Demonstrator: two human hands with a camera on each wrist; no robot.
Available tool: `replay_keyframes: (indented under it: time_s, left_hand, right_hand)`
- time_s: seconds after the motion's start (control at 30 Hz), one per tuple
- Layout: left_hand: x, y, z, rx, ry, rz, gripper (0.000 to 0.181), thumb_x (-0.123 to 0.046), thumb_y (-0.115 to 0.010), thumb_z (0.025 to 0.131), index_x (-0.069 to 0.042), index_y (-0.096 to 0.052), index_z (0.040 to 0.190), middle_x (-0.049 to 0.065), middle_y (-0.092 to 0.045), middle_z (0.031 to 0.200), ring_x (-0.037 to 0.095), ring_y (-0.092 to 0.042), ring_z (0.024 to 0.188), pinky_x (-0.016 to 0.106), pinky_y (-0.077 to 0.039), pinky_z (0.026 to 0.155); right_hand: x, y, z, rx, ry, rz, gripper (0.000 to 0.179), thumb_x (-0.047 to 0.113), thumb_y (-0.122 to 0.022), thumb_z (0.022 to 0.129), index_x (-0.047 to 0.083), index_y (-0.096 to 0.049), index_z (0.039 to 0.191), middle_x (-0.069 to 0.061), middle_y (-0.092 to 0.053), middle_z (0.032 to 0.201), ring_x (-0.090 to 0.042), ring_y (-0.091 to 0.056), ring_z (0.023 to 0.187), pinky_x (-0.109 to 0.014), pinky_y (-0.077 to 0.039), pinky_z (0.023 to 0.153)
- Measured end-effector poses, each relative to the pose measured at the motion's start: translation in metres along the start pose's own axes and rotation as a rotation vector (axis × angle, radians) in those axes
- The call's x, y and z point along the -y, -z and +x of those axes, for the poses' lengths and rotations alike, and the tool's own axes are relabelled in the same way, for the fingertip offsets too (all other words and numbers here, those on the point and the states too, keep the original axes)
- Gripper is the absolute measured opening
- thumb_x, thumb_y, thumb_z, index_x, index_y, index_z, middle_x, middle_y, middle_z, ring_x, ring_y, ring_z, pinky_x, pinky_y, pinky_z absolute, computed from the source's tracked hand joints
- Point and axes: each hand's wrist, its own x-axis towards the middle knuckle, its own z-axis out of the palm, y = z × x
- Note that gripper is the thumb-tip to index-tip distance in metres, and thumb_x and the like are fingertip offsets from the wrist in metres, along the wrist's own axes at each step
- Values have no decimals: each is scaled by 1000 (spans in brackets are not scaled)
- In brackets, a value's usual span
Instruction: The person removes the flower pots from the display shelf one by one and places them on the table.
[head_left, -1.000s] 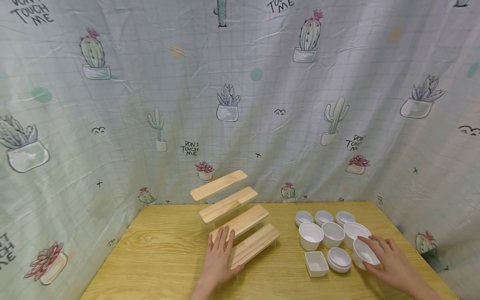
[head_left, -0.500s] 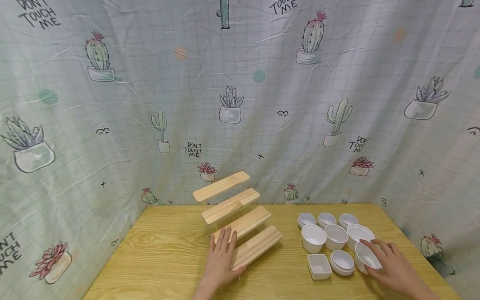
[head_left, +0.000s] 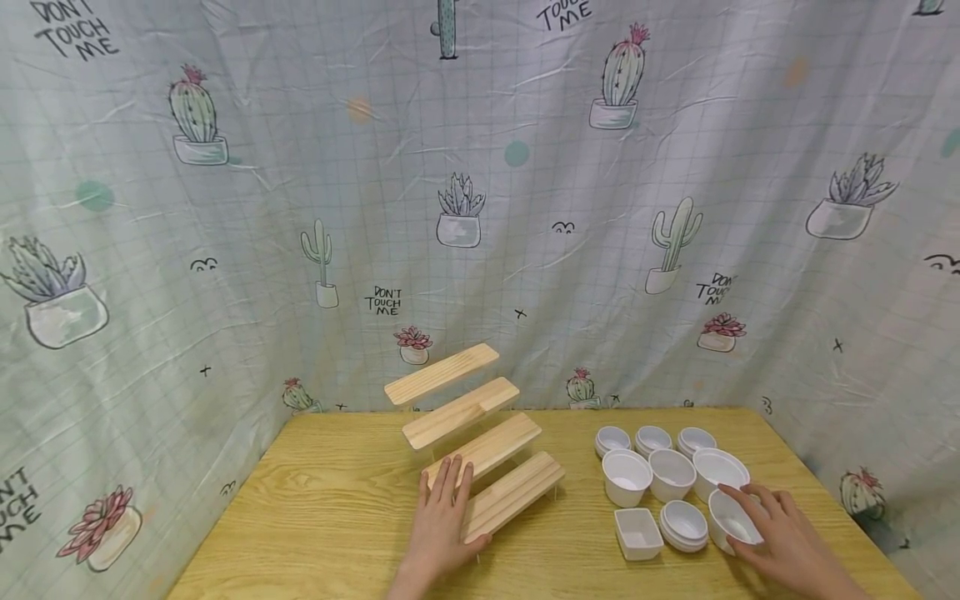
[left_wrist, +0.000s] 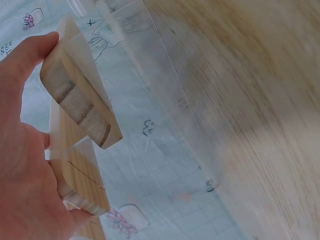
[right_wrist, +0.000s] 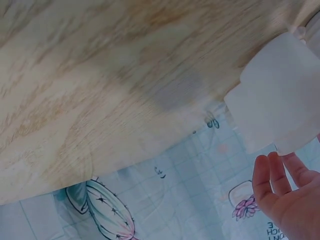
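My left hand rests on a tiered stand of wooden planks, fingers laid straight over the second-lowest plank and thumb by the near end of the lowest plank. In the left wrist view the thumb touches a plank end, and clear supports show beneath. At the front right, my right hand spans a round white bowl, thumb and fingers at opposite sides of its rim. The right wrist view has fingertips at the edge of the white bowls, their far side out of frame.
Left of the held bowl stand a stacked-looking round white bowl and a square white bowl. Behind are larger white bowls and smaller ones in rows. A cactus-print curtain surrounds the wooden table.
The head view shifts slightly. Both hands stay almost where they were, the left on the stand and the right at the bowl; the right fingers settle slightly lower over its rim.
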Motion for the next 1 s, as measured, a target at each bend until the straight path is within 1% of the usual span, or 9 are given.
replay_keyframes:
  time_s: [0.1,0.27,0.4,0.5,0.63,0.73,0.87,0.93,1.0]
  left_hand:
    - [0,1,0,2,-3,6,97,-56,-66,68,-7,-26,141,13,-24,148,30,-22,137,55,-22,107]
    - [-1,1,1,11,-10,19,97,-57,-66,68,-7,-26,141,13,-24,148,30,-22,137,54,-22,108]
    - [-1,0,1,3,-16,21,98,-58,-66,68,-7,-26,141,13,-24,148,31,-23,136,54,-22,107]
    - [0,-1,1,-1,-22,15,98,-58,-66,67,-7,-27,141,14,-25,148,31,-24,136,54,-22,107]
    - [1,0,2,18,-34,3,97,-58,-65,69,-5,-26,141,16,-25,147,33,-24,135,55,-21,107]
    - [3,2,3,45,-36,-32,95,-58,-62,71,-4,-26,141,17,-24,147,34,-23,135,57,-20,107]
    - [6,5,3,74,-31,-107,89,-55,-58,77,-3,-25,141,18,-23,148,35,-22,136,58,-18,107]
    - [8,8,3,75,-33,-146,84,-53,-56,80,-4,-26,141,17,-24,147,34,-22,136,59,-18,107]
    - [9,11,3,71,-41,-187,79,-50,-55,82,-4,-27,140,17,-27,146,34,-24,135,59,-17,107]
  right_hand:
    - [1,0,-1,3,-8,-2,70,30,-83,53,16,-53,115,-6,-54,100,-20,-44,80,-35,-40,60]
    - [3,1,-2,55,-51,5,68,32,-81,57,17,-52,116,-8,-54,102,-22,-45,83,-39,-42,63]
    - [2,0,-4,86,-72,7,67,34,-81,58,18,-51,117,-8,-55,103,-21,-45,84,-39,-42,63]
    - [2,0,-5,88,-71,7,68,35,-80,59,18,-51,118,-7,-54,104,-21,-45,84,-39,-42,63]
    - [4,1,-4,79,-79,21,67,36,-80,60,18,-51,118,-8,-53,105,-22,-45,85,-40,-43,62]
    - [6,4,-2,62,-88,35,68,37,-80,60,17,-51,118,-9,-52,106,-24,-46,86,-42,-43,62]
    - [11,9,1,13,-71,33,70,35,-80,59,16,-51,120,-11,-52,108,-27,-46,88,-45,-43,64]
    - [16,12,5,-10,-61,37,70,33,-80,59,16,-51,121,-11,-52,109,-28,-47,89,-48,-41,66]
    - [22,16,9,-8,-63,45,70,33,-78,62,17,-50,123,-10,-52,110,-29,-47,91,-49,-39,68]
